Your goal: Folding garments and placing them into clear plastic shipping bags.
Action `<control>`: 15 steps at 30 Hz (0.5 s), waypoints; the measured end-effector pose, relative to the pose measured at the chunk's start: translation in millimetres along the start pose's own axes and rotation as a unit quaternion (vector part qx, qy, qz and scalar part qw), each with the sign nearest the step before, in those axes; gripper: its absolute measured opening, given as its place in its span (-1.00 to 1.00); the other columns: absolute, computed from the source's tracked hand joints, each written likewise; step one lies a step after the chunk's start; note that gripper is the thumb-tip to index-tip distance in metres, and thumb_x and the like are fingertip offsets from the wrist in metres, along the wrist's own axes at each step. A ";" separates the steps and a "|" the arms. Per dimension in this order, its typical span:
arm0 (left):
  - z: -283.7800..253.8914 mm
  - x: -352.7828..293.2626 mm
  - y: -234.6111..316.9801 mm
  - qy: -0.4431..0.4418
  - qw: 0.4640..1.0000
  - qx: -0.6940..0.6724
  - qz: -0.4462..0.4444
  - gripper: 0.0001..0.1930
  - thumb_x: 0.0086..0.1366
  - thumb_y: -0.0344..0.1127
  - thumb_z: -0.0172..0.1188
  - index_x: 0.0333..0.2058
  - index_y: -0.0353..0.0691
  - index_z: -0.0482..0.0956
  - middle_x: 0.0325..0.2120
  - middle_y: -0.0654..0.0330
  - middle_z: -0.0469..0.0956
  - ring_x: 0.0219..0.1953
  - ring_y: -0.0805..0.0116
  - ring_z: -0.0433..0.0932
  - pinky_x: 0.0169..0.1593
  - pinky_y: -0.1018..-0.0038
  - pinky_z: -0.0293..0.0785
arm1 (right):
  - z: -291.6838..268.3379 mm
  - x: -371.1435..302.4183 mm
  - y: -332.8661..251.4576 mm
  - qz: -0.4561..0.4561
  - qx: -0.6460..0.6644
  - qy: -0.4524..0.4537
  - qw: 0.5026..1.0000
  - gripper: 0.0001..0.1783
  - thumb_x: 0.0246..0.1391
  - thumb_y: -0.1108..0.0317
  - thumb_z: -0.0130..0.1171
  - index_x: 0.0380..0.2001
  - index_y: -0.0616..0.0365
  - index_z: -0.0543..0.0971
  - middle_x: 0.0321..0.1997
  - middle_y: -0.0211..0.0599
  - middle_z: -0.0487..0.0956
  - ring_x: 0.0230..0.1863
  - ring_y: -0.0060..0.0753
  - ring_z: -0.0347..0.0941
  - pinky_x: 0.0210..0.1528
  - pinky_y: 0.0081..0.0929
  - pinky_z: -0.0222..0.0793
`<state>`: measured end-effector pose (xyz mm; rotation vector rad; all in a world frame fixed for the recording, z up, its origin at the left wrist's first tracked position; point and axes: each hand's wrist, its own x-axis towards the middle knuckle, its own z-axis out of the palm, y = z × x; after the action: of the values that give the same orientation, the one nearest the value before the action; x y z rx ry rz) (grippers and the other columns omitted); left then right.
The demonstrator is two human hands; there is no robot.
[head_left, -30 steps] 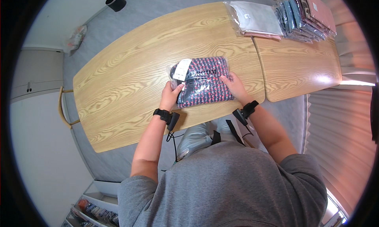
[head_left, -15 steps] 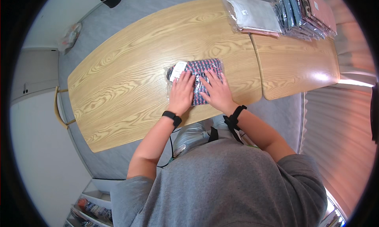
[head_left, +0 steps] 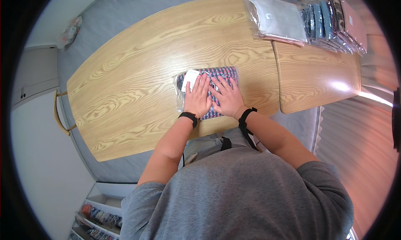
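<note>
A folded garment in a clear plastic bag (head_left: 227,71), patterned in dark blue and pink, lies flat near the table's front edge. A white tag (head_left: 191,79) shows at its upper left. My left hand (head_left: 198,99) rests palm down on the bag's left half, fingers stretched out just below and over the tag. On the right half lies my right hand (head_left: 228,99), also palm down with its fingers spread. The two thumbs nearly meet over the middle of the bag. My hands cover much of the garment.
The wooden table (head_left: 138,73) joins a smaller tabletop (head_left: 317,73) on the right. Bagged white clothing (head_left: 280,18) and a row of upright bagged garments (head_left: 319,23) stand at the back right. A wooden chair (head_left: 58,114) is at the left. Shelves (head_left: 100,213) hold bagged goods at the lower left.
My left hand has slid a little right across the bag, so the hands are closer together. The head view has shifted slightly.
</note>
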<state>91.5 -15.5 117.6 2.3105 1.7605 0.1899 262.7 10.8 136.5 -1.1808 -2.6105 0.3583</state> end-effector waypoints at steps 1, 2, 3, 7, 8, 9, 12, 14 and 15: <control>2.0 0.5 -1.7 0.001 1.000 -0.005 0.000 -0.29 0.12 -0.16 -0.02 0.27 -0.18 0.10 0.34 0.19 -0.04 0.37 0.25 -0.07 0.29 -0.06 -0.13 | 1.4 1.1 0.7 -0.001 -0.002 0.001 1.000 -0.40 -0.12 0.07 0.10 0.07 -0.07 0.44 0.27 -0.24 0.28 0.31 -0.17 0.11 0.24 0.11 -0.03; 4.2 0.8 -3.1 -0.006 1.000 -0.008 -0.003 -0.29 0.12 -0.16 -0.02 0.27 -0.18 0.10 0.34 0.19 -0.04 0.37 0.25 -0.07 0.29 -0.06 -0.13 | 2.9 2.1 1.3 -0.002 -0.004 0.001 1.000 -0.40 -0.13 0.07 0.11 0.07 -0.07 0.44 0.27 -0.24 0.29 0.30 -0.18 0.12 0.24 0.11 -0.03; 5.8 1.9 -4.1 -0.005 1.000 -0.017 -0.001 -0.29 0.12 -0.15 -0.02 0.27 -0.18 0.09 0.34 0.19 -0.04 0.37 0.25 -0.07 0.28 -0.07 -0.12 | 3.7 2.5 2.2 0.000 -0.001 -0.005 1.000 -0.40 -0.13 0.07 0.11 0.07 -0.07 0.44 0.27 -0.24 0.29 0.30 -0.18 0.12 0.24 0.11 -0.03; 10.7 2.8 -6.7 -0.012 0.999 -0.041 0.003 -0.26 0.09 -0.14 0.01 0.27 -0.16 0.09 0.34 0.19 -0.04 0.37 0.23 -0.06 0.27 -0.10 -0.12 | 9.9 2.3 5.5 0.007 0.005 -0.008 1.000 -0.39 -0.19 0.07 0.14 0.04 -0.08 0.47 0.26 -0.26 0.30 0.28 -0.22 0.15 0.23 0.10 -0.02; 11.5 2.7 -6.9 -0.017 0.999 -0.044 0.002 -0.26 0.09 -0.14 0.01 0.27 -0.16 0.09 0.34 0.19 -0.04 0.37 0.23 -0.06 0.27 -0.10 -0.12 | 12.2 1.6 6.0 0.006 0.001 0.000 1.000 -0.38 -0.22 0.06 0.16 0.03 -0.09 0.48 0.25 -0.28 0.30 0.27 -0.23 0.16 0.22 0.10 -0.03; 12.2 2.3 -7.7 -0.023 0.999 -0.044 0.001 -0.25 0.08 -0.14 0.02 0.27 -0.16 0.09 0.34 0.19 -0.04 0.37 0.23 -0.05 0.27 -0.12 -0.13 | 14.6 1.1 6.3 0.006 0.004 -0.004 1.000 -0.38 -0.22 0.06 0.16 0.03 -0.09 0.48 0.25 -0.28 0.30 0.27 -0.23 0.16 0.22 0.10 -0.03; 14.4 1.6 -9.0 -0.023 0.999 -0.049 0.003 -0.24 0.06 -0.13 0.03 0.27 -0.16 0.09 0.34 0.19 -0.04 0.36 0.23 -0.05 0.27 -0.13 -0.14 | 19.2 -1.3 7.3 0.007 0.006 0.002 1.000 -0.38 -0.25 0.05 0.17 0.01 -0.12 0.49 0.25 -0.30 0.31 0.28 -0.25 0.15 0.23 0.08 -0.04; 15.2 -0.6 -9.3 -0.016 0.998 -0.053 0.006 -0.23 0.05 -0.13 0.03 0.27 -0.16 0.09 0.34 0.19 -0.04 0.37 0.23 -0.05 0.27 -0.13 -0.15 | 21.1 -2.3 6.9 0.007 -0.003 0.008 1.000 -0.37 -0.26 0.03 0.17 0.00 -0.13 0.49 0.26 -0.31 0.30 0.28 -0.26 0.15 0.24 0.06 -0.06; 15.3 -0.2 -9.3 -0.017 0.999 -0.050 0.008 -0.23 0.05 -0.12 0.03 0.27 -0.16 0.10 0.34 0.19 -0.05 0.37 0.23 -0.07 0.27 -0.13 -0.16 | 21.3 -2.1 6.8 0.007 -0.003 0.008 1.000 -0.37 -0.26 0.03 0.17 0.00 -0.13 0.49 0.26 -0.31 0.30 0.28 -0.26 0.15 0.24 0.06 -0.06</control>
<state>86.5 -14.9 100.4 2.2445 1.6784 0.2351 261.8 11.1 114.0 -1.1985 -2.5936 0.3438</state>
